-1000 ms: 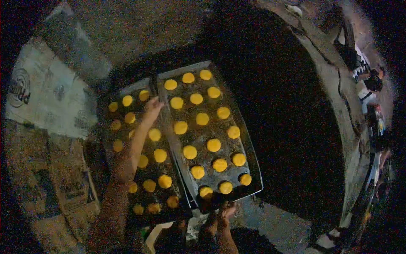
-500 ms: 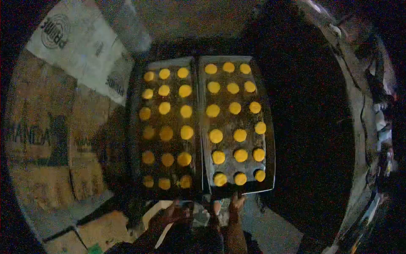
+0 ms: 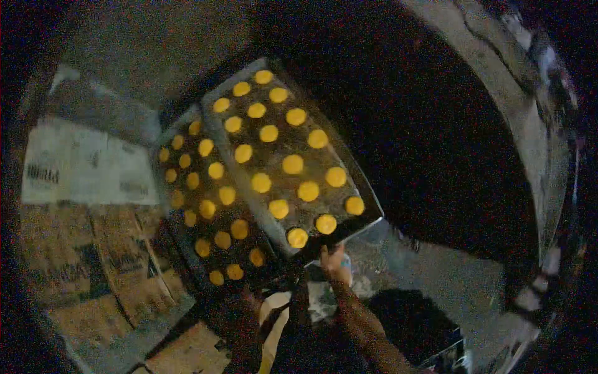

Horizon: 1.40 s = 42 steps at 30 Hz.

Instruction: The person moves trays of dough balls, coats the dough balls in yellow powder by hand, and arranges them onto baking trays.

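You seem to be in a bakery or a kitchen's baking area, judging by the large metal trays in front of you, set with rows of round yellow dough-like pieces, and the printed cardboard to the left in the dim light.

Above both trays, open air offered; right tray reached freely from top of frame. Bare metal left between yellow rounds, finger-wide lanes only. Middle of frame: passage between trays blocked, rims set close side by side. Left tray flanked by cardboard boxes, dark strip left between. Lower centre: right tray's near rim obstructed by right hand. Lower right, way partly blocked by black object. Right of trays, depth hidden in darkness.
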Motion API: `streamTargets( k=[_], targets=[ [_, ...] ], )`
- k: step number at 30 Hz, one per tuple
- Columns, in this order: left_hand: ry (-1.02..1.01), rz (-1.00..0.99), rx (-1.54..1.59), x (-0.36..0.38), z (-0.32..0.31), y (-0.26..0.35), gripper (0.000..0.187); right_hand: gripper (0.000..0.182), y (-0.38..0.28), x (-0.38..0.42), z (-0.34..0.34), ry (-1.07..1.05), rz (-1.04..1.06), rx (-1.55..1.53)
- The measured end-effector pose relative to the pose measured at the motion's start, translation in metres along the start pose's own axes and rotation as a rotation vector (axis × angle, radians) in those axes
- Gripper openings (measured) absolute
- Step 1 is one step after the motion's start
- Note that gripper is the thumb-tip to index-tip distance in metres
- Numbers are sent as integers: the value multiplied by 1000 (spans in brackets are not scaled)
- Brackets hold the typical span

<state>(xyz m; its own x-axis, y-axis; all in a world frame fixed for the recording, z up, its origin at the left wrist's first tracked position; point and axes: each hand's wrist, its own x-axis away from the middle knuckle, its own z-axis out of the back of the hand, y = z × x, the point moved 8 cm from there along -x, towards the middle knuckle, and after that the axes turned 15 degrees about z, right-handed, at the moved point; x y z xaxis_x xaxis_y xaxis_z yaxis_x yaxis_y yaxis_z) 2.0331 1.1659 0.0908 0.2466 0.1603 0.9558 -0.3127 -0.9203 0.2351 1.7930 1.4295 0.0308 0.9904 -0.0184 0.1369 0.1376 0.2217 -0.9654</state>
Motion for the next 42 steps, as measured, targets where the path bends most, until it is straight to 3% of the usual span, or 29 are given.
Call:
streamTargets(
  k=[2, 3, 4, 6, 8, 10, 12, 14, 15, 16, 19, 21, 22, 23, 25, 29, 30, 31, 32, 34, 35, 36, 38, 40, 41, 42],
  targets=[
    [32, 40, -53, -16, -14, 33, 37, 65, 9, -18, -39, -191, -370, 422],
    [32, 39, -81, -20, -20, 36, 37, 65, 14, -14, -40, -168, -391, 410],
    [35, 45, -115, -26, -23, 42, 37, 73, 10, -20, -50, -102, -183, 254],
    [36, 51, -174, -38, -37, 54, 37, 80, 0, -34, -66, -9, 13, 102],
    [35, 84, -209, -48, -41, 73, 37, 93, -18, -48, -89, 39, 106, 345],
    [20, 130, -276, -66, -42, 114, 37, 104, -35, -70, -138, -8, 116, 393],
    [22, 166, -355, -75, -54, 136, 38, 104, -59, -104, -150, -43, -47, 162],
    [7, 195, -412, -77, -51, 159, 38, 105, -24, -126, -189, -89, -67, 291],
    [5, 191, -458, -29, -19, 146, 38, 106, -47, -83, -187, -125, -61, 318],
    [-2, 197, -499, -29, -18, 145, 38, 107, -68, -43, -186, -161, -55, 345],
    [-32, 248, -623, -26, -17, 160, 38, 105, -88, -38, -185, -114, -163, 98],
    [-60, 294, -735, -26, -31, 199, 38, 106, -107, -69, -212, -102, 75, -55],
    [-72, 325, -793, -22, -40, 223, 38, 106, -115, -90, -216, -88, 54, -43],
    [-90, 335, -864, -20, -39, 236, 38, 101, -103, -83, -210, -71, -178, -369],
    [-125, 355, -1013, -7, -42, 269, 39, 87, -126, -71, -196, -91, -317, -667],
    [-210, 306, -1305, -11, -42, 343, 39, 55, -79, -15, -131, -120, -420, -52],
    [-244, 252, -1356, -13, -63, 354, 39, 51, -121, -18, -82, 63, -57, 301],
    [-291, 188, -1417, -21, -94, 359, 39, 49, -150, -20, -46, 174, 140, 478],
    [-354, 108, -1468, -27, -134, 348, 39, 47, -177, -16, -11, 309, 312, 686],
    [-527, -121, -1519, -20, -250, 318, 39, 41, -170, -17, 43, 443, 71, 351],
    [-581, -313, -1487, 23, -329, 300, 39, 37, -182, -19, 63, 558, -9, 184],
    [-678, -498, -1437, 72, -422, 230, 39, 26, -159, -19, 100, 705, -320, -344],
    [-1079, -420, -1274, 155, -520, 158, 43, 20, -108, -35, 134, 668, -235, -382],
    [-1438, -760, -1390, 282, -586, 71, 47, 23, -92, -41, 154, 720, -295, -505],
    [-1540, -910, -1414, 326, -602, 16, 49, 28, -128, -37, 176, 697, -507, -498],
    [-1645, -1068, -1409, 367, -610, -32, 51, 28, -135, -35, 191, 717, -494, -510]
  ],
)
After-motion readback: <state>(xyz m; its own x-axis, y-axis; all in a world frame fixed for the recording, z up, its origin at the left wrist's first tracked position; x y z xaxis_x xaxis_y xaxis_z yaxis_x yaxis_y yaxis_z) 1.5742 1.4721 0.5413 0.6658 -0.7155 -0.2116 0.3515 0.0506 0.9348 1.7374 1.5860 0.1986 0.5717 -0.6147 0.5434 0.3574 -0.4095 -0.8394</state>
